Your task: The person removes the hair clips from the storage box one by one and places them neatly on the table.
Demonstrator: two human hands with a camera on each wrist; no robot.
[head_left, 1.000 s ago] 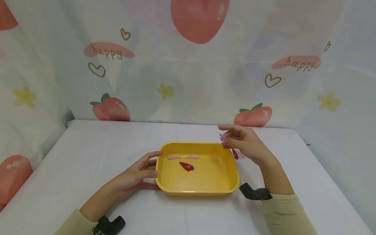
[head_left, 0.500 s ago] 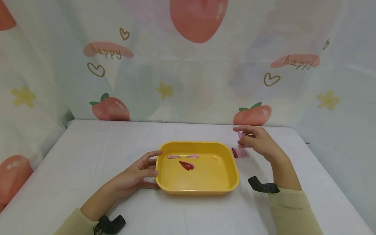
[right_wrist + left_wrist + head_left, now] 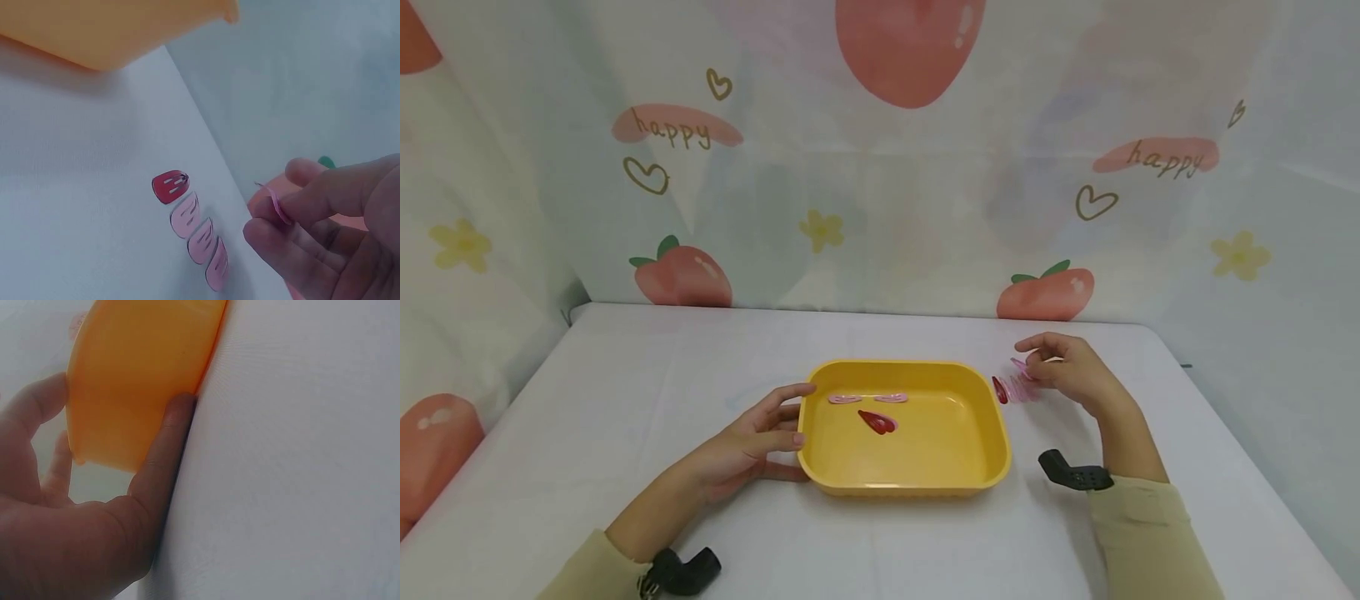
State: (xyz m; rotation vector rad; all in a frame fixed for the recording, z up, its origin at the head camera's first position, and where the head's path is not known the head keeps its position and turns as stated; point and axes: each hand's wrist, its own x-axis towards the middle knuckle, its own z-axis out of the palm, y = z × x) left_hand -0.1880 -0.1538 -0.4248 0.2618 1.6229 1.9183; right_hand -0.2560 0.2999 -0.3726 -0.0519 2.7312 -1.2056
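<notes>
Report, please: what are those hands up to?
Left hand touching yellow tray at its left end. Right hand pinching pink clip near lined-up clips. Nothing visibly in the way.

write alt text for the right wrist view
Bare right hand pinches a thin pink hair clip. Nearby, a rounded red clip and three pink clips lie in a row on white cloth; smooth yellow tray partly visible, upper left.

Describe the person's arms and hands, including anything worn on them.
The left hand and right hand are bare, with no gloves or rings visible. Both arms wear plain, pale olive-beige sleeves, the right one lightly creased, ending short of the hand. At each cuff sits a black, bent-shaped wrist camera; no trailing cables show.
</notes>
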